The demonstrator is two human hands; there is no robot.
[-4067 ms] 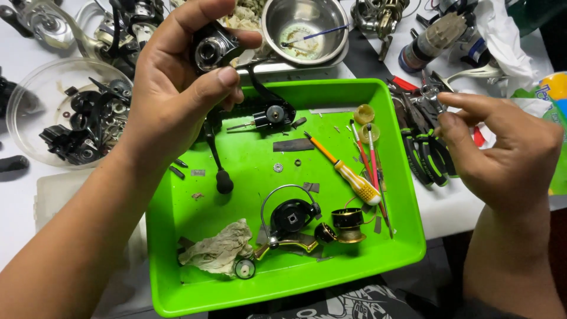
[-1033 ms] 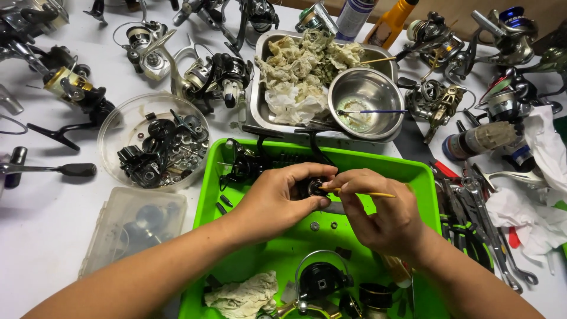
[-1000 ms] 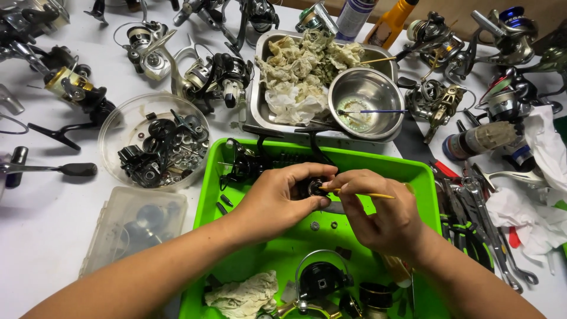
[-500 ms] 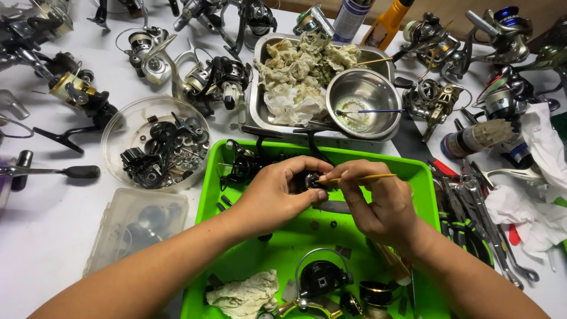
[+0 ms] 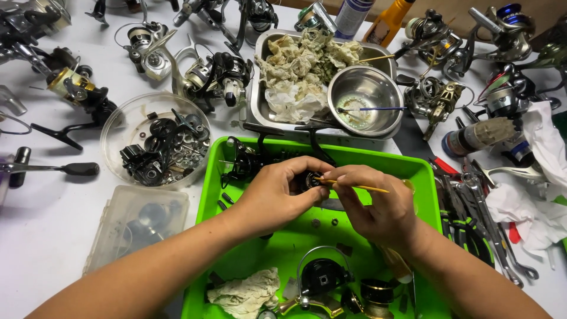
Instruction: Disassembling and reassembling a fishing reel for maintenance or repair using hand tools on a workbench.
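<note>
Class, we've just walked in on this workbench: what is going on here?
A person is working over a green tray. The left hand grips a small black reel part, while the right hand pokes at it with a thin yellow stick. A disassembled spinning reel and a dirty rag lie in the tray. Other fishing reels and a steel bowl crowd the table.

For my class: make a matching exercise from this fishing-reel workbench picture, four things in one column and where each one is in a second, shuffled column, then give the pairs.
Things
1. thin yellow-handled brush
2. small black reel part
3. crumpled stained rags
4. blue-handled brush

Places
A. in the rectangular steel tray
B. pinched in the left hand
C. in the round steel bowl
D. held in the right hand

Pairs: 1-D, 2-B, 3-A, 4-C
</note>
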